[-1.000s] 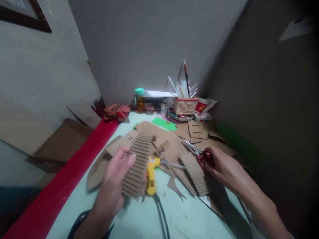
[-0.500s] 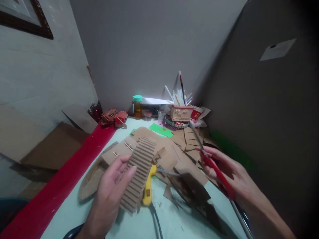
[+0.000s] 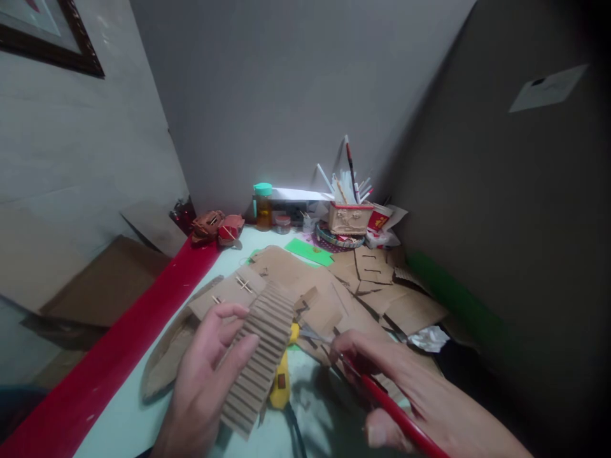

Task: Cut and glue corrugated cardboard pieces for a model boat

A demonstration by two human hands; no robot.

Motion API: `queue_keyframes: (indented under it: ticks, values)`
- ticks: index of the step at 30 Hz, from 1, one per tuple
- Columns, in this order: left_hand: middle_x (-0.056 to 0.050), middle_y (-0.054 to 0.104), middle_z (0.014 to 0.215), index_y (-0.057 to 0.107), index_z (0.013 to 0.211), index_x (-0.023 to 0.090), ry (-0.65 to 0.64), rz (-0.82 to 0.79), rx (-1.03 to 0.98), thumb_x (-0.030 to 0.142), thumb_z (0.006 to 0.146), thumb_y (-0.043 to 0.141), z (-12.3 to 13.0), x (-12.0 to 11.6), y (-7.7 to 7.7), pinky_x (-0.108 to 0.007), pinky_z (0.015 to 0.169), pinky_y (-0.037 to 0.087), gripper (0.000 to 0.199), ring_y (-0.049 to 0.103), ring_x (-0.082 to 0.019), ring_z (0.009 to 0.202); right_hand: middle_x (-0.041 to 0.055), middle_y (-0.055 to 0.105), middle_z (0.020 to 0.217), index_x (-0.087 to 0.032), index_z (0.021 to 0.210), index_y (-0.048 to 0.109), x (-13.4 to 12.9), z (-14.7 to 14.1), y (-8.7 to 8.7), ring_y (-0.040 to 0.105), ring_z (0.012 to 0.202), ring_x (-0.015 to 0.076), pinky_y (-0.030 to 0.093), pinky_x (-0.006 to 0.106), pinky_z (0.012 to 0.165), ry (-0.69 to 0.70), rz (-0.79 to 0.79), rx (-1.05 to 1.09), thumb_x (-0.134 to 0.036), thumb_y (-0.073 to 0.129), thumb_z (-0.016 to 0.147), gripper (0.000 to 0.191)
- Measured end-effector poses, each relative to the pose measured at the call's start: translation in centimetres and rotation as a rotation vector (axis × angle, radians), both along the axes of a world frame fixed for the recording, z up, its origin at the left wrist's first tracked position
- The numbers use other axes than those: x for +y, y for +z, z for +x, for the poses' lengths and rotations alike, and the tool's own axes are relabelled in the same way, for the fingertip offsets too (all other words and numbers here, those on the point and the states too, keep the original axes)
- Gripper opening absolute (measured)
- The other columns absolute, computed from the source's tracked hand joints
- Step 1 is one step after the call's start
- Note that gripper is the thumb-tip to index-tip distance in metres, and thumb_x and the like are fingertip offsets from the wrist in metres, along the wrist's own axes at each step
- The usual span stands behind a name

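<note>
My left hand (image 3: 214, 369) grips a strip of corrugated cardboard (image 3: 262, 356) by its left edge, thumb on top of the ridges. In my right hand (image 3: 391, 388) are red-handled scissors (image 3: 382, 397), low over the right part of the table; their blades reach left toward the strip, partly blurred. Behind and below the strip lies a yellow glue gun (image 3: 281, 380) with a dark cord, partly covered by the cardboard. A flat cardboard piece with small sticks (image 3: 243, 283) rests just beyond my left hand.
Cardboard scraps (image 3: 410, 305) cover the table's middle and right. Along the back stand a bottle with a teal lid (image 3: 263, 207), a small jar (image 3: 282, 223) and a box of brushes (image 3: 351, 219). A red strip (image 3: 119, 337) runs down the left edge. Crumpled foil (image 3: 428, 339) lies at the right.
My right hand has moved left and down with the scissors, nearer the cardboard strip. My left hand and the strip have shifted slightly down and left.
</note>
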State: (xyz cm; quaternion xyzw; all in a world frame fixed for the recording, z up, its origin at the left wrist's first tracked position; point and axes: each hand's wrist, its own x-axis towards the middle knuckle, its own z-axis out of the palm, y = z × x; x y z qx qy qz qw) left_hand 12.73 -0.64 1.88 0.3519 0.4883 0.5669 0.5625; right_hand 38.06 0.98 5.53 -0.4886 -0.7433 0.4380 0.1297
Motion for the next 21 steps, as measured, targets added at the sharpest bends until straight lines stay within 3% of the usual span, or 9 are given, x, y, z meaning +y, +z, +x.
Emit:
queue_keyframes:
  ticks: [5, 9, 13, 16, 21]
  values:
    - [0.006, 0.076, 0.098, 0.054, 0.113, 0.033, 0.045, 0.010, -0.014, 0.041, 0.084, 0.082, 0.1, 0.0, 0.1, -0.019, 0.057, 0.058, 0.041, 0.072, -0.013, 0.069, 0.0066, 0.066, 0.128, -0.030, 0.127, 0.062, -0.4, -0.1, -0.2, 0.058, 0.118, 0.0338, 0.046, 0.044, 0.104, -0.021, -0.027, -0.005, -0.050, 0.074, 0.078, 0.054]
    - [0.004, 0.077, 0.107, 0.054, 0.114, 0.033, 0.058, 0.016, -0.027, 0.042, 0.084, 0.082, 0.4, -0.1, -0.1, -0.018, 0.062, 0.058, 0.042, 0.073, -0.013, 0.075, 0.0052, 0.064, 0.129, -0.030, 0.125, 0.063, -0.7, -0.2, -0.5, 0.057, 0.118, 0.0314, 0.045, 0.040, 0.105, -0.012, -0.045, 0.008, -0.045, 0.078, 0.077, 0.052]
    - [0.001, 0.078, 0.104, 0.055, 0.113, 0.029, -0.026, 0.024, -0.003, 0.043, 0.086, 0.079, 1.1, -0.3, -0.5, -0.021, 0.060, 0.057, 0.039, 0.072, -0.016, 0.075, 0.0056, 0.063, 0.125, -0.028, 0.118, 0.064, -0.8, -0.8, -0.8, 0.057, 0.113, 0.0311, 0.044, 0.041, 0.106, -0.001, -0.050, 0.043, -0.050, 0.080, 0.076, 0.050]
    - [0.003, 0.077, 0.099, 0.056, 0.111, 0.029, -0.079, 0.044, 0.000, 0.046, 0.086, 0.079, 1.3, -0.4, -0.7, -0.020, 0.062, 0.055, 0.039, 0.070, -0.013, 0.072, 0.0052, 0.062, 0.115, -0.027, 0.111, 0.064, -0.8, -1.4, -0.8, 0.058, 0.100, 0.0287, 0.046, 0.040, 0.101, -0.008, -0.056, 0.058, -0.060, 0.081, 0.075, 0.052]
    - [0.005, 0.076, 0.099, 0.053, 0.112, 0.031, -0.145, 0.026, 0.062, 0.048, 0.089, 0.075, 0.9, -0.3, -1.0, -0.020, 0.062, 0.054, 0.035, 0.068, -0.013, 0.071, 0.0036, 0.064, 0.111, -0.029, 0.105, 0.065, -0.8, -1.5, -1.2, 0.058, 0.098, 0.0274, 0.049, 0.036, 0.091, -0.020, -0.016, 0.060, -0.066, 0.078, 0.077, 0.049]
